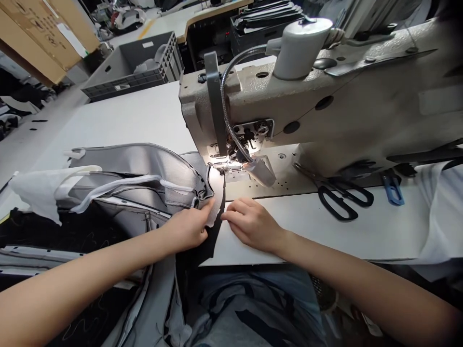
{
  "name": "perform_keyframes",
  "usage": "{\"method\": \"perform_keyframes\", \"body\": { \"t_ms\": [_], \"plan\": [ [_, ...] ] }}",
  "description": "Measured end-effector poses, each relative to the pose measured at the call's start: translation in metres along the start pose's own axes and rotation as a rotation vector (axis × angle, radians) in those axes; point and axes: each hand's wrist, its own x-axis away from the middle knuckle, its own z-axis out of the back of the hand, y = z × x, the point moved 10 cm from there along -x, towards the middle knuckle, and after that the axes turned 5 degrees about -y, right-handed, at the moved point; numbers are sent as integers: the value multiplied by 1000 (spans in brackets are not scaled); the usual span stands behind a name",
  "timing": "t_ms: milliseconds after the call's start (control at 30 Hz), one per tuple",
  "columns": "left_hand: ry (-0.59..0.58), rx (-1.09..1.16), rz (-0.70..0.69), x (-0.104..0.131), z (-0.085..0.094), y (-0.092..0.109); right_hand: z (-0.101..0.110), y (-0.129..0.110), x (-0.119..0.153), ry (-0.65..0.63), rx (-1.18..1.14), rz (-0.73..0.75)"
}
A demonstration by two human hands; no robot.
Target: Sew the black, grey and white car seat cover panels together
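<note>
A grey fabric cover [144, 161] with sewn seams and white edging lies bunched on the left, and its right end reaches under the needle area of the sewing machine [249, 103]. My left hand [188, 226] is closed on the cover's edge, its index finger along a light-coloured fabric strip [216, 190]. Beneath that strip runs a black fabric piece [211, 246]. Just right of it, my right hand [255, 224] rests on the white table with fingers curled and thumb and index pressed together. Whatever lies between those fingertips is too small to make out.
Black-handled scissors [342, 197] and a blue thread snipper [393, 189] lie right of my right hand. White fabric [444, 212] hangs at the right edge. A grey crate [133, 67] stands behind, a cardboard box [47, 36] at the upper left. The machine's lamp [260, 172] lights the needle.
</note>
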Motion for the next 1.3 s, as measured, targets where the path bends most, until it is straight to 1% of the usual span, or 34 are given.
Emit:
{"method": "perform_keyframes", "body": {
  "t_ms": [67,100,167,233,300,367,433,467,500,567,633,700,733,767,833,900,967,1067,1300],
  "plan": [
    [-7,98,-45,0,4,-2,-4,18,13,-49,-49,-84],
    [-12,127,-65,0,4,-1,-7,27,12,-72,-80,-142],
    [-14,117,-76,2,2,5,-20,44,-3,-159,-126,-258],
    [-24,30,-52,3,-4,13,-38,50,-31,-270,-147,-328],
    [-60,-58,-21,2,-12,21,-54,43,-68,-343,-161,-318],
    [-88,-86,19,0,-18,23,-65,30,-101,-379,-166,-281],
    [-79,-53,34,-2,-18,20,-71,20,-120,-393,-163,-259],
    [-66,-24,27,-4,-16,17,-71,16,-122,-395,-166,-247],
    [-53,10,3,-5,-14,15,-69,13,-120,-391,-181,-225],
    [-47,90,-59,-6,-9,9,-57,9,-102,-351,-225,-155],
    [-62,185,-110,-5,-5,3,-37,9,-72,-247,-230,-87],
    [-86,280,-143,-4,-1,0,-18,12,-39,-131,-135,-62],
    [-97,319,-149,-4,0,-2,-13,10,-24,-95,-77,-39],
    [-106,351,-153,-3,2,-2,-10,5,-12,-69,-24,-7],
    [-122,390,-153,-3,3,-2,-11,-10,5,-54,48,79],
    [-137,404,-151,-2,3,-1,-20,-27,12,-78,71,165],
    [-145,403,-139,-1,3,0,-32,-41,14,-138,71,233],
    [-138,394,-124,-1,3,0,-44,-56,14,-197,75,296],
    [-106,375,-125,-5,1,0,-43,-61,15,-105,92,280]
  ]
}}
